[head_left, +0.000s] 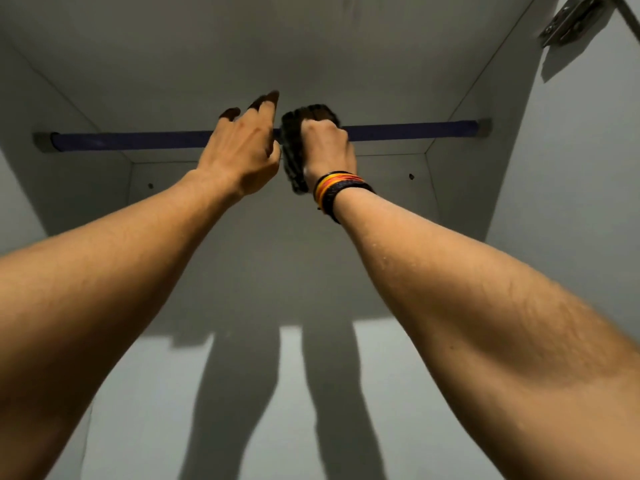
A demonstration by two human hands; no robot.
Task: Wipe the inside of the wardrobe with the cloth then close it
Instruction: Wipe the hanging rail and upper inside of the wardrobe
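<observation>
Dark, knobbly-textured cloth (294,150) sits bunched in our right hand (327,147), fist clenched around it against the blue hanging rail (138,140) up inside the pale grey wardrobe (346,57). Our left hand (242,150) hovers just beside it, fingers (266,105) spread, gripping nothing. Striped bands (334,190) circle the right wrist.

There is one view, from a wide-angle camera on the person's head. It is tilted upward into the wardrobe (346,64), facing its top panel and back wall. Both forearms rise from the lower corners toward the centre. The rail (138,140) crosses the upper middle, close overhead. A hinge (568,20) sits at the top right corner. Wide-angle distortion bends the wardrobe's side walls outward.
</observation>
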